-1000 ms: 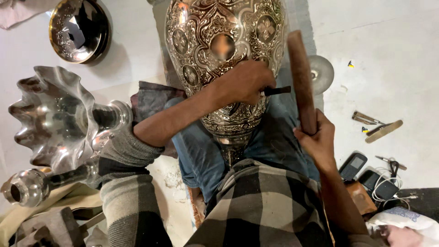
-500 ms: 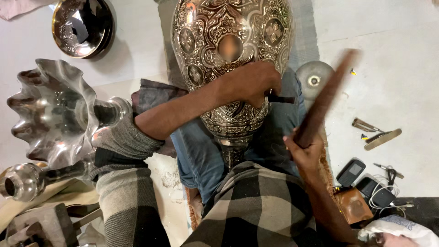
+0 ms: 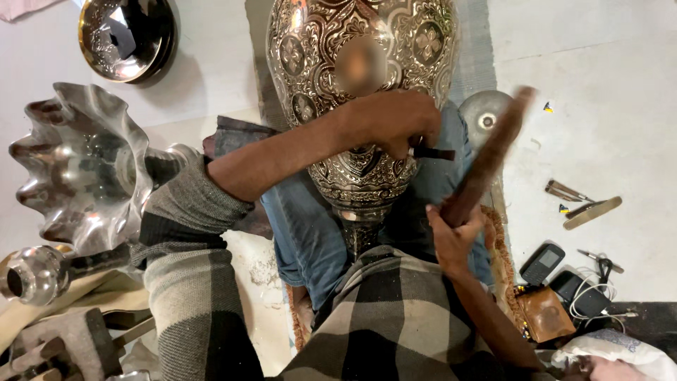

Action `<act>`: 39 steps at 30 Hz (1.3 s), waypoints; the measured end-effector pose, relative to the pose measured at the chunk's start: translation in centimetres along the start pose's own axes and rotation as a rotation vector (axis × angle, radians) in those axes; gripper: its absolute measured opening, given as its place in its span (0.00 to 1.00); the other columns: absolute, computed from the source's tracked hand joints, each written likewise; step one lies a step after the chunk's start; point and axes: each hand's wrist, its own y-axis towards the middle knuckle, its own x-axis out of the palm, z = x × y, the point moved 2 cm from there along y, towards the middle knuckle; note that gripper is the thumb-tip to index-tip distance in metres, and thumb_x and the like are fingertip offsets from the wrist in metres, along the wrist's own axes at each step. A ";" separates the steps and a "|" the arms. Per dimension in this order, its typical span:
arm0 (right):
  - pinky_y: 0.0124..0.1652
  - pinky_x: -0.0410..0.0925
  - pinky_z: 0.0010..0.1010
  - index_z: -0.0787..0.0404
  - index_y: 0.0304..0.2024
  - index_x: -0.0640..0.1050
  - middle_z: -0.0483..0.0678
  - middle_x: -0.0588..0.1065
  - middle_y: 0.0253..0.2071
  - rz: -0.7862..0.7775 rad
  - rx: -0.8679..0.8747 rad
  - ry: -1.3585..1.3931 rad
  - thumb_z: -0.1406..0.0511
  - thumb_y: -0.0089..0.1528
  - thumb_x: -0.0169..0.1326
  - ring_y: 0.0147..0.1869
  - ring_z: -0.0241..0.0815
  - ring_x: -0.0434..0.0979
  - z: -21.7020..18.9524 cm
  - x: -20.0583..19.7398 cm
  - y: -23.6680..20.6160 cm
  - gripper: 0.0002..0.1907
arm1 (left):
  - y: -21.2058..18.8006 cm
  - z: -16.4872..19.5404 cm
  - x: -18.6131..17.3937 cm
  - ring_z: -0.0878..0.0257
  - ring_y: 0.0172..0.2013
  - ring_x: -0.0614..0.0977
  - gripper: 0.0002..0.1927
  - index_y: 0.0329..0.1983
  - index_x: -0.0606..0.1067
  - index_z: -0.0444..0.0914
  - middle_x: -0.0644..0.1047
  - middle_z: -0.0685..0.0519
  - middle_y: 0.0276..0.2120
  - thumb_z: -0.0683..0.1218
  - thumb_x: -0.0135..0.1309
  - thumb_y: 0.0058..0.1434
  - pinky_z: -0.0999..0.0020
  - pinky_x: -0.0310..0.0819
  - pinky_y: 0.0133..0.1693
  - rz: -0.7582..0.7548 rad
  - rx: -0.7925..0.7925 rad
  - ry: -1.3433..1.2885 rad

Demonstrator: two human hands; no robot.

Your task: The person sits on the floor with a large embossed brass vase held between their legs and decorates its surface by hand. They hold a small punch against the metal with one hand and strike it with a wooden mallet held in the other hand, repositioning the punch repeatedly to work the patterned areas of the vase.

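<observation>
Left hand [image 3: 395, 123] clenched around a dark chisel [image 3: 431, 152], pressed on the engraved silver vase [image 3: 352, 77] lying across the lap. Right hand [image 3: 451, 233] gripping a blurred wooden stick [image 3: 490, 152], raised just beside the chisel. Fluted metal bowl [image 3: 77, 162] at left.

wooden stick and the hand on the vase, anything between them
Head view: only the dark chisel tip jutting from the left hand toward the wooden stick; behind lies blue cloth.
</observation>
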 end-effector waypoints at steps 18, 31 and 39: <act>0.41 0.70 0.31 0.65 0.40 0.71 0.44 0.72 0.37 0.136 -0.092 0.106 0.74 0.59 0.66 0.40 0.36 0.73 0.6 0.4 0.7 0.15 | 0.6 0.3 0.4 0.53 0.24 0.83 0.18 0.30 0.83 0.39 0.79 0.51 0.20 0.37 0.59 0.31 0.53 0.73 0.24 -0.174 -0.091 -0.029; 0.42 0.70 0.30 0.67 0.44 0.74 0.47 0.74 0.38 0.157 -0.243 -0.171 0.72 0.61 0.64 0.40 0.38 0.75 0.3 0.6 -0.3 0.14 | 0.1 1.2 -0.7 0.46 0.27 0.81 0.12 0.26 0.81 0.39 0.78 0.48 0.23 0.42 0.61 0.34 0.49 0.70 0.25 -0.121 0.052 0.078; 0.29 0.67 0.29 0.68 0.47 0.74 0.49 0.76 0.28 0.093 0.185 -0.063 0.68 0.61 0.64 0.28 0.37 0.76 -1.0 -2.3 -1.7 0.16 | -6.5 7.3 0.8 0.66 0.40 0.86 0.19 0.55 0.76 0.33 0.83 0.49 0.39 0.31 0.58 0.61 0.73 0.81 0.41 1.101 -0.504 -0.577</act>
